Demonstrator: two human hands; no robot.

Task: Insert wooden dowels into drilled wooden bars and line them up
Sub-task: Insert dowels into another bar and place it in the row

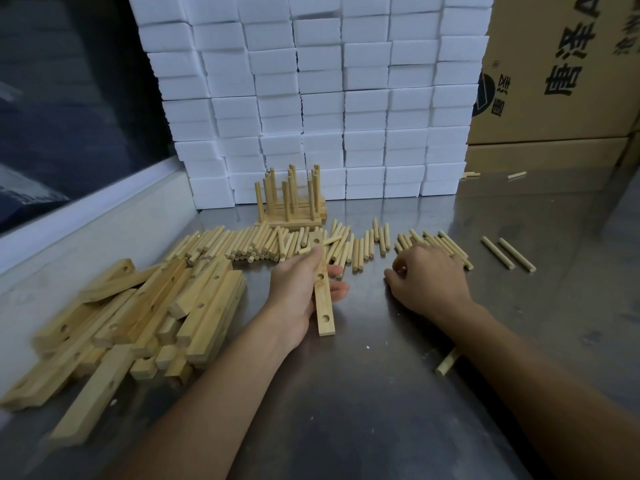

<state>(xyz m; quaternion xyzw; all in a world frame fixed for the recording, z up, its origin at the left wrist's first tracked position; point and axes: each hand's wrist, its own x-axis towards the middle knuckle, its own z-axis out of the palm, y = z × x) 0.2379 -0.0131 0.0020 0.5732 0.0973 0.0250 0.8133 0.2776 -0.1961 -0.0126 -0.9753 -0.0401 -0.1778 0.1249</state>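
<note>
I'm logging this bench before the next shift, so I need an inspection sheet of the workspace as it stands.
Surface: steel bench, scuffed, with small white specks.
Job's things: pile of drilled bars at left; loose dowels in a row across the middle; finished bars with upright dowels at the back; one drilled bar in hand, no dowels in its visible holes.
Clutter: two stray dowels at right; one dowel partly under the right forearm.
Grippers: left hand grips the bar; right hand rests curled over the dowels, contents hidden.
Cables: nothing seen.
Surroundings: stacked white blocks; cardboard box; dark window.
</note>
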